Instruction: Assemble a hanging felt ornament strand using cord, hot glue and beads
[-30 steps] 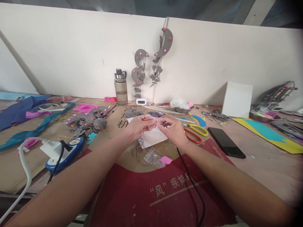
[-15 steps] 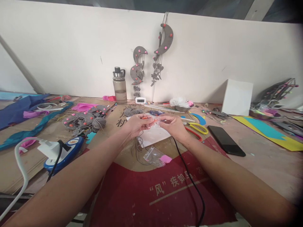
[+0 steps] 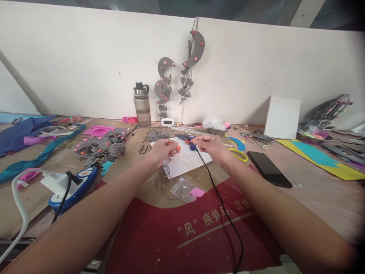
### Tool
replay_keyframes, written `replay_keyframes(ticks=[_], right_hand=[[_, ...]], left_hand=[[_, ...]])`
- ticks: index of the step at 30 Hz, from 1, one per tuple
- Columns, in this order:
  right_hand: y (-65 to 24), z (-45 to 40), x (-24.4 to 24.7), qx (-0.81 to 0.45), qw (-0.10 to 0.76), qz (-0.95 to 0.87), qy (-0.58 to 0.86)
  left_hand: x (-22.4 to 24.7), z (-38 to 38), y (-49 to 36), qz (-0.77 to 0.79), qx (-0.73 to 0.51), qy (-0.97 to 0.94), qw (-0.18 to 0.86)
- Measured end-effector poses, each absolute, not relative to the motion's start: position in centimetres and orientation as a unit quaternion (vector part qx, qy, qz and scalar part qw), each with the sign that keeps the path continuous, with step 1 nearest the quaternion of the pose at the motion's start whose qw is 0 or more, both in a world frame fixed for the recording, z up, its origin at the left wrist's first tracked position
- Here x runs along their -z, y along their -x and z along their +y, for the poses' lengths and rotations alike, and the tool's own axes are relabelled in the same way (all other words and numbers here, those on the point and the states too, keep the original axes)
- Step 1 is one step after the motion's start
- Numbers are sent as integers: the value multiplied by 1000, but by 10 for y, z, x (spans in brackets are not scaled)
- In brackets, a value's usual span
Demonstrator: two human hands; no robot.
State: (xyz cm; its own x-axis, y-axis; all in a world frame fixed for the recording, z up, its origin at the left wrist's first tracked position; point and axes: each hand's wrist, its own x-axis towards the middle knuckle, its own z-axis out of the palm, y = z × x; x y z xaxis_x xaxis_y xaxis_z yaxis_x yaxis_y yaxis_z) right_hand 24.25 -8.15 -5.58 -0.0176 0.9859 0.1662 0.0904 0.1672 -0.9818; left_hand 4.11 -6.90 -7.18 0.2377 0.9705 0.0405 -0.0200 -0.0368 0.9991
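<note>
My left hand is closed, pinching a small orange lump, with a bit of what looks like clear plastic under the fingers. To its right, my right hand is also closed, its fingertips on an orange piece that looks like soft clay. Just below that piece shows the dark blue end of a corded tool, probably a glue gun, with a black cord running toward me. Both hands are above a white sheet. Grey yarn and a zip bag with a pink piece lie nearer me.
Yellow-handled scissors and a black phone lie at right. On the left are grey felt pieces and a blue power strip. A water bottle stands by the wall, beside hanging grey moons.
My hands were together on crinkled clear plastic with orange in it; now they are apart, each with an orange piece. The blue tool end shows between them. The view has shifted slightly.
</note>
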Motion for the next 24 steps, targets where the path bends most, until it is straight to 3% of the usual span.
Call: replay_keyframes(ticks=[5, 10, 13, 15, 18, 20, 24], right_hand=[[-237, -89, 51, -507, 509, -539, 440], [-234, -94, 50, -542, 500, -542, 403], [-227, -98, 51, -523, 503, -564, 394], [-217, -104, 50, -468, 502, -611, 394], [-196, -121, 49, -315, 478, -730, 373], [-182, -133, 51, -177, 452, -794, 365], [-166, -149, 59, 54, 361, -846, 390]], left_hand=[[69, -76, -43, 514, -311, -747, 286], [75, -73, -43, 503, -309, -772, 236], [69, -73, -45, 473, -445, -683, 333], [60, -76, -47, 407, -545, -557, 476], [44, -85, -52, 256, -576, -379, 678], [34, -93, -54, 192, -573, -311, 733], [24, -100, -49, 125, -619, -246, 735]])
